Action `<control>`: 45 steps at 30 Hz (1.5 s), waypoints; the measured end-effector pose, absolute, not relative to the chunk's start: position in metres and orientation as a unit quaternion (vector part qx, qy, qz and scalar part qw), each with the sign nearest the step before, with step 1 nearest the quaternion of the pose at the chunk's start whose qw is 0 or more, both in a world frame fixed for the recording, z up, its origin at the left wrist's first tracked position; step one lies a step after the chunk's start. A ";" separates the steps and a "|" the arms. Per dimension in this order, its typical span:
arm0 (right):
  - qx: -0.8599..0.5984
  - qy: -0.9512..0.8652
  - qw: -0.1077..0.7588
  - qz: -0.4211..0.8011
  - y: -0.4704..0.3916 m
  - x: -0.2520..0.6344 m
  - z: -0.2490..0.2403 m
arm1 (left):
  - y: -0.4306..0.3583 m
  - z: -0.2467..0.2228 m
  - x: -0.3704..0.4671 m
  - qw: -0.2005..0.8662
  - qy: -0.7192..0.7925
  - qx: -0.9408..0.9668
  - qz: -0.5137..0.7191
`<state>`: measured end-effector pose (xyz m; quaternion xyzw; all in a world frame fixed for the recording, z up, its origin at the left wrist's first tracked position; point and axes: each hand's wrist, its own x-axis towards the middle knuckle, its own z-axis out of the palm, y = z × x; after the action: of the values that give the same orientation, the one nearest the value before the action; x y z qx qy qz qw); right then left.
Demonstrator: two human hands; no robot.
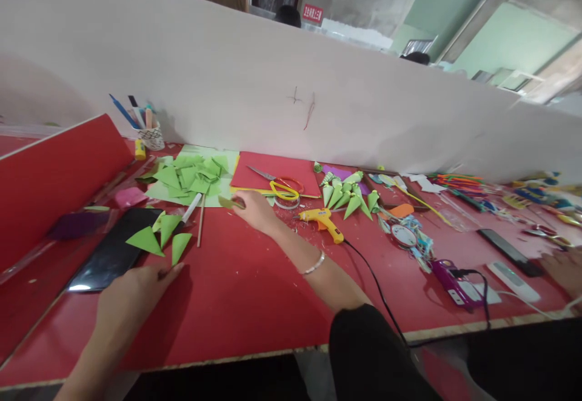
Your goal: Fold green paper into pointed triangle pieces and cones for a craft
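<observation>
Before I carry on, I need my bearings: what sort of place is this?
Probably a shared craft workroom: a yellow glue gun, a pile of cut green paper and scissors lie on a red worktop.

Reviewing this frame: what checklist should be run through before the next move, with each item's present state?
1. Right hand holding green paper piece: ok.
2. Left hand gripping green cone: cannot tell; fingertips are at its tip.
3. Glue gun free of both hands: ok.
4. Glue gun hot: cannot tell.
5. Scissors put away: not ok, lying out near the right hand.
</observation>
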<state>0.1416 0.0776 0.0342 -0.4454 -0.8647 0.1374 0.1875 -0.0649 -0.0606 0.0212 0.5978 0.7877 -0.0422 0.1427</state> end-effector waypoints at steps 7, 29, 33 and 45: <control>-0.375 -0.884 0.270 0.069 -0.001 0.209 0.028 | -0.058 0.022 -0.033 0.038 0.603 0.777 0.175; -0.455 -0.846 0.214 0.179 -0.086 0.240 -0.013 | -0.066 0.000 0.029 0.048 0.343 0.934 0.091; -0.469 -0.810 0.267 0.229 -0.089 0.243 -0.018 | -0.065 0.001 0.031 0.068 0.376 0.918 0.108; -0.486 -0.779 0.301 0.256 -0.091 0.241 -0.019 | -0.073 -0.007 0.035 0.085 0.410 0.897 0.143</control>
<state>0.2409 -0.0905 -0.0186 -0.4862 -0.7791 0.2565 0.3014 0.0351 -0.0735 -0.0074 0.8969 0.4096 0.1434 0.0852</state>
